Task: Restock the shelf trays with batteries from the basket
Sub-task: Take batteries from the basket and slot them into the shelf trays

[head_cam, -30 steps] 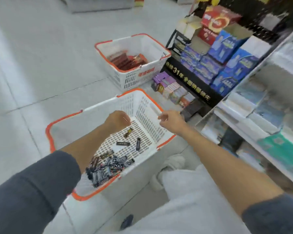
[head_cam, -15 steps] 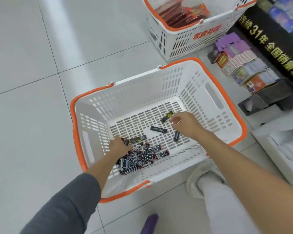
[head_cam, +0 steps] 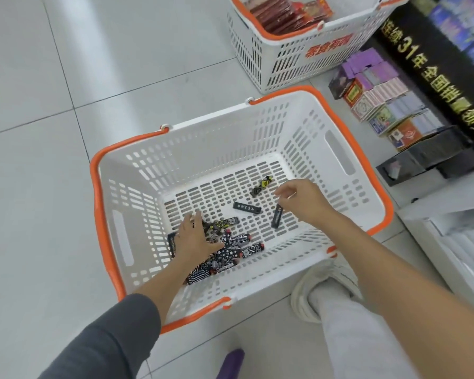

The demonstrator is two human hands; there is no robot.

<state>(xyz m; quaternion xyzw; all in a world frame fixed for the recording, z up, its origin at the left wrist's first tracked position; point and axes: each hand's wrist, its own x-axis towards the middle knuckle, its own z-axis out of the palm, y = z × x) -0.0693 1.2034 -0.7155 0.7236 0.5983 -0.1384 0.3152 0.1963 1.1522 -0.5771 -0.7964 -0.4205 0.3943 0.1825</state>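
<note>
A white basket with an orange rim (head_cam: 99, 214) stands on the floor. A heap of black-and-white patterned batteries (head_cam: 238, 247) lies in its near left part. Three dark batteries lie apart: one in the middle (head_cam: 246, 208), one to its right (head_cam: 276, 219), one yellow-marked farther back (head_cam: 262, 186). My left hand (head_cam: 193, 240) rests on the heap with fingers spread straight. My right hand (head_cam: 300, 199) hovers over the right loose battery, fingers loosely curled, with nothing seen in it.
A second white basket (head_cam: 293, 58) with red packs stands behind. Small card boxes (head_cam: 381, 105) sit on the floor under a black display stand at the right. A white shelf (head_cam: 460, 242) edges the right side. My shoe (head_cam: 320, 285) touches the basket's near wall.
Both hands have dropped from the rim down to the basket floor. The left hand's fingers have spread out over the heap. The right hand has drifted slightly right, above the loose battery.
</note>
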